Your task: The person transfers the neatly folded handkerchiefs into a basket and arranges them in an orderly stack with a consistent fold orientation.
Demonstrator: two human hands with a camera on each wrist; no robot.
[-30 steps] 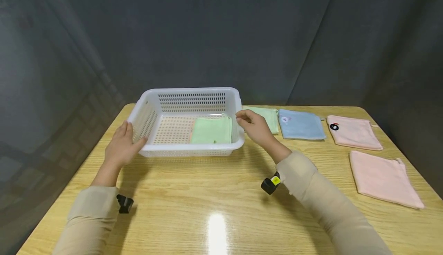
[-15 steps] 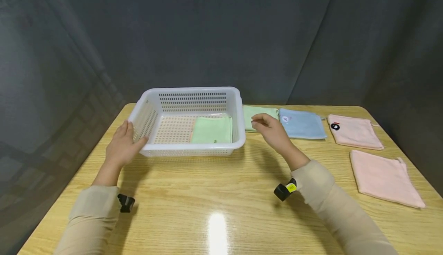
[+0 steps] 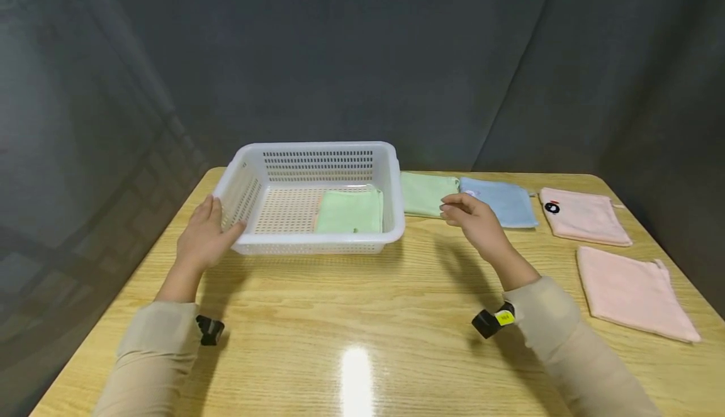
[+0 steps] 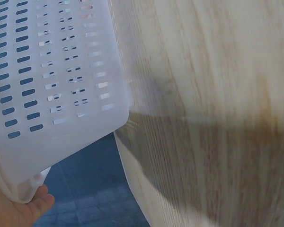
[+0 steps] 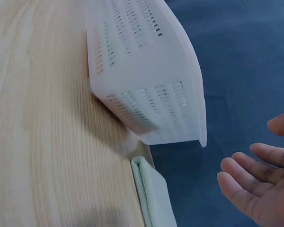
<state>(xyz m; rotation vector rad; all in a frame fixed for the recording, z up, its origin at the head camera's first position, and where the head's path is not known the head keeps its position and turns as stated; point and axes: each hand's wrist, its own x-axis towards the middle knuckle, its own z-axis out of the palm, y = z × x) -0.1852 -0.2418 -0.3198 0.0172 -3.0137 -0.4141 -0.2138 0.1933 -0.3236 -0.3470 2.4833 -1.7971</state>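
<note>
A white perforated plastic basket (image 3: 317,239) stands at the back left of the table. My left hand (image 3: 204,231) holds its front left corner, with the thumb by the front rim and the fingers outside the left rim. In the left wrist view, fingertips (image 4: 42,201) show past the rim. Inside the basket lies a folded green towel (image 3: 350,212), with a little pink at its left edge. My right hand (image 3: 476,223) is in the air in front of another green towel (image 3: 427,192) and a blue towel (image 3: 504,203). Its fingers are loosely bent and hold nothing.
Two folded pink towels lie at the right: one with a black patch (image 3: 589,219) and a plain one (image 3: 637,294) nearer the front. A dark curtain (image 3: 362,58) hangs behind the wooden table (image 3: 317,316).
My right hand has left the basket's right rim and moved rightward, past the front of the green towel. The left hand stays at the basket, which has hardly shifted.
</note>
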